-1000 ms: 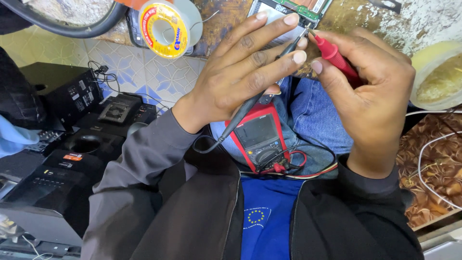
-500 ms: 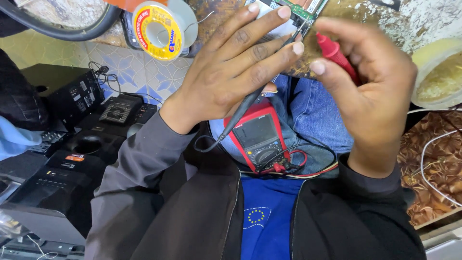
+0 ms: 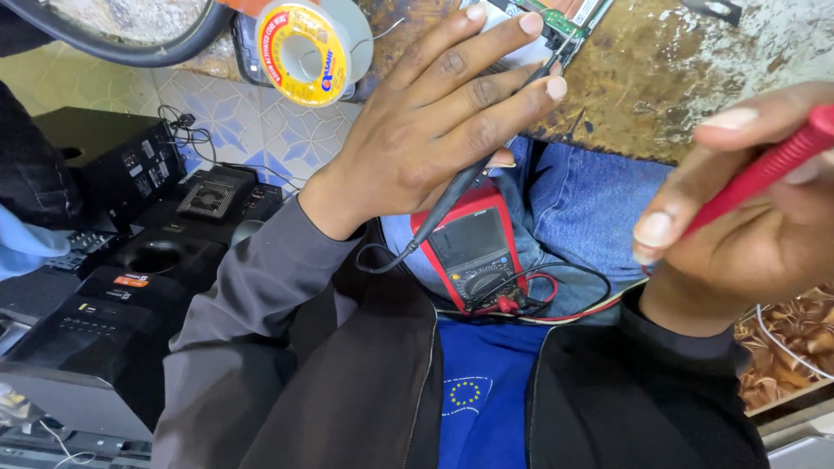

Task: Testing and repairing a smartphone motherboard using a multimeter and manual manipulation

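The green circuit board (image 3: 556, 16) lies at the top edge of the worn table (image 3: 686, 78). The left hand (image 3: 434, 130) has its grip closed on a black probe (image 3: 486, 165), whose tip points up at the board, seemingly touching it. The right hand (image 3: 747, 226) grips a red probe (image 3: 764, 169) held well away from the board, so a two-point reading looks not yet made. The red meter (image 3: 473, 252) rests on the lap, leads plugged in. A solder spool (image 3: 304, 52) sits near.

Black probe (image 3: 469, 178) and red probe (image 3: 764, 169), both gripped
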